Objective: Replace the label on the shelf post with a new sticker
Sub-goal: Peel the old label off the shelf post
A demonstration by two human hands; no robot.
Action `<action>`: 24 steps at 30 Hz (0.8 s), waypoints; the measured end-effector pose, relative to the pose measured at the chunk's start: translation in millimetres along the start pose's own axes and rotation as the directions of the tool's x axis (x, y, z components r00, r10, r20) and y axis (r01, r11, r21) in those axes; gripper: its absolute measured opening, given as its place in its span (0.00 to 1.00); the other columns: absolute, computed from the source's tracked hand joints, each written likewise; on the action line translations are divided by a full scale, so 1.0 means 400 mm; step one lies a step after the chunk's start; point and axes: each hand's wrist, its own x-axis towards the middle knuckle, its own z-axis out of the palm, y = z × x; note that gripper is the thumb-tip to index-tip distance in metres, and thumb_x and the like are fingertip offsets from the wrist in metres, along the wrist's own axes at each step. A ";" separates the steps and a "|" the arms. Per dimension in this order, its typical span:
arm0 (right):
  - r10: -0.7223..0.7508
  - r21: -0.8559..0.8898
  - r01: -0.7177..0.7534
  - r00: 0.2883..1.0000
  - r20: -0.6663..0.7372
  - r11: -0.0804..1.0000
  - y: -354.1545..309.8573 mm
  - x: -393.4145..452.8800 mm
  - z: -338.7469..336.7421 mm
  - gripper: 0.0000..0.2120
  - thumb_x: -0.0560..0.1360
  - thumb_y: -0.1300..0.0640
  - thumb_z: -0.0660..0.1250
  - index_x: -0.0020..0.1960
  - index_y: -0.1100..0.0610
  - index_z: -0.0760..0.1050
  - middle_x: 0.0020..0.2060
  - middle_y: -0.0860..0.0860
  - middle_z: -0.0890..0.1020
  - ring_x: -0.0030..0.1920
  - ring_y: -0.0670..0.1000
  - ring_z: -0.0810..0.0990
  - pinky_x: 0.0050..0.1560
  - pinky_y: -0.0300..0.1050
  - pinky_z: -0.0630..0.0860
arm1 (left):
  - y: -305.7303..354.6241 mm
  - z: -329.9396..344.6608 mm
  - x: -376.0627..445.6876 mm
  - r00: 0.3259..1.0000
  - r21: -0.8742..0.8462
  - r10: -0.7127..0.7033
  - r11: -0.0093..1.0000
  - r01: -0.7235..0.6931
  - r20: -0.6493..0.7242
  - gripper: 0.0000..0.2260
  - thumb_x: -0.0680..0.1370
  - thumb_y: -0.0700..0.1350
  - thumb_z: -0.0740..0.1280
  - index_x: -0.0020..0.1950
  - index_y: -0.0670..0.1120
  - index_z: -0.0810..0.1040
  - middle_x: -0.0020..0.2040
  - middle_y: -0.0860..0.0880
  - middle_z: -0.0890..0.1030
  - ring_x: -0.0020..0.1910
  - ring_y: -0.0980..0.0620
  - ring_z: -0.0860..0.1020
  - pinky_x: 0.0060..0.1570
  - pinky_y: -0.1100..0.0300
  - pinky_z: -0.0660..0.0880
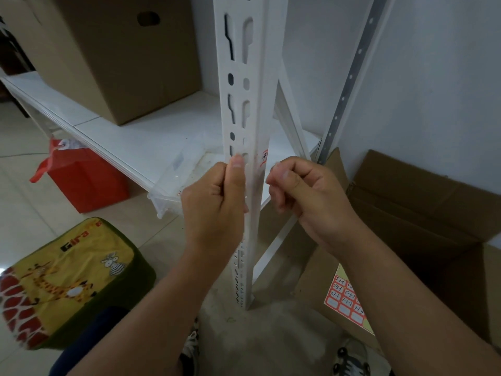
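Observation:
A white slotted shelf post (244, 85) stands upright in the middle of the view. A small red-bordered label (264, 157) with handwriting sticks to its right face. My left hand (214, 202) grips the post from the left, thumb pointing up along the front face. My right hand (303, 196) has its fingers curled against the post's right edge, just below the label; I cannot tell whether a fingertip touches the label. A sheet of red-bordered stickers (348, 299), several with writing on them, lies on cardboard at the lower right.
A large cardboard box (122, 55) sits on the white shelf board (130, 137). An open cardboard box (423, 213) lies to the right. There is a red bag (84, 180) under the shelf, a clear plastic tray (173, 185) at its edge, and a giraffe-print cushion stool (65, 280) at the lower left.

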 end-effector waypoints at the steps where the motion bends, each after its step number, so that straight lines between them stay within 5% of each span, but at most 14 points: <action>1: 0.002 -0.026 -0.003 0.999 -0.032 1.000 0.001 0.001 -0.001 0.20 0.73 0.47 0.62 0.44 0.65 0.76 0.30 0.56 0.74 0.31 0.52 0.72 0.35 0.38 0.74 | -0.009 -0.005 0.012 0.999 0.020 -0.037 0.999 0.037 -0.020 0.18 0.82 0.48 0.60 0.31 0.51 0.71 0.25 0.51 0.74 0.23 0.55 0.74 0.24 0.65 0.71; 5: -0.082 -0.215 0.057 0.990 -0.110 0.975 0.008 0.005 0.002 0.19 0.73 0.46 0.63 0.40 0.64 0.76 0.28 0.55 0.75 0.29 0.51 0.72 0.34 0.41 0.74 | -0.070 -0.021 0.071 0.975 0.130 -0.210 0.967 0.218 -0.076 0.15 0.82 0.51 0.60 0.35 0.52 0.71 0.32 0.52 0.77 0.32 0.57 0.77 0.36 0.63 0.75; 9: -0.244 -0.583 0.204 0.970 0.010 0.786 0.043 0.000 0.011 0.07 0.78 0.54 0.64 0.44 0.56 0.75 0.34 0.46 0.77 0.35 0.48 0.76 0.35 0.45 0.76 | -0.150 -0.019 0.110 0.927 0.260 -0.372 0.891 0.372 -0.051 0.05 0.83 0.47 0.60 0.50 0.47 0.72 0.41 0.50 0.79 0.41 0.56 0.77 0.43 0.58 0.75; 12: -0.322 -0.615 0.262 0.947 0.014 0.744 0.059 0.001 0.026 0.04 0.78 0.55 0.63 0.49 0.55 0.75 0.42 0.44 0.79 0.42 0.46 0.78 0.41 0.45 0.78 | -0.176 -0.006 0.123 0.876 0.317 -0.482 0.831 0.457 0.002 0.12 0.80 0.45 0.65 0.61 0.46 0.70 0.44 0.48 0.79 0.41 0.51 0.77 0.44 0.57 0.74; 15: -0.401 -0.620 0.276 0.914 -0.067 0.735 0.061 0.008 0.030 0.02 0.79 0.57 0.63 0.50 0.52 0.74 0.42 0.39 0.77 0.44 0.43 0.78 0.42 0.39 0.78 | -0.175 0.007 0.127 0.868 0.371 -0.496 0.811 0.453 0.023 0.11 0.80 0.47 0.64 0.61 0.47 0.72 0.40 0.49 0.79 0.37 0.51 0.77 0.43 0.53 0.75; 18: -0.406 -0.615 0.270 0.909 -0.091 0.741 0.056 0.015 0.028 0.02 0.79 0.55 0.62 0.51 0.49 0.72 0.41 0.33 0.74 0.44 0.40 0.77 0.41 0.35 0.77 | -0.158 0.017 0.118 0.866 0.322 -0.489 0.841 0.435 0.105 0.19 0.81 0.43 0.64 0.71 0.52 0.65 0.55 0.51 0.80 0.50 0.51 0.79 0.53 0.53 0.77; 20: -0.375 -0.613 0.259 0.925 -0.065 0.746 0.055 0.018 0.026 0.03 0.80 0.54 0.61 0.51 0.49 0.72 0.42 0.33 0.75 0.45 0.41 0.78 0.42 0.39 0.78 | -0.149 0.021 0.113 0.867 0.272 -0.487 0.853 0.446 0.104 0.19 0.82 0.44 0.62 0.72 0.54 0.64 0.64 0.51 0.77 0.59 0.50 0.78 0.62 0.48 0.75; 24: -0.318 -0.615 0.229 0.947 -0.038 0.755 0.056 0.021 0.025 0.05 0.80 0.52 0.59 0.53 0.51 0.72 0.42 0.38 0.77 0.44 0.44 0.79 0.42 0.49 0.79 | -0.098 0.027 0.083 0.902 0.078 -0.431 0.900 0.430 -0.001 0.16 0.83 0.49 0.51 0.68 0.50 0.68 0.60 0.49 0.79 0.56 0.52 0.78 0.61 0.47 0.75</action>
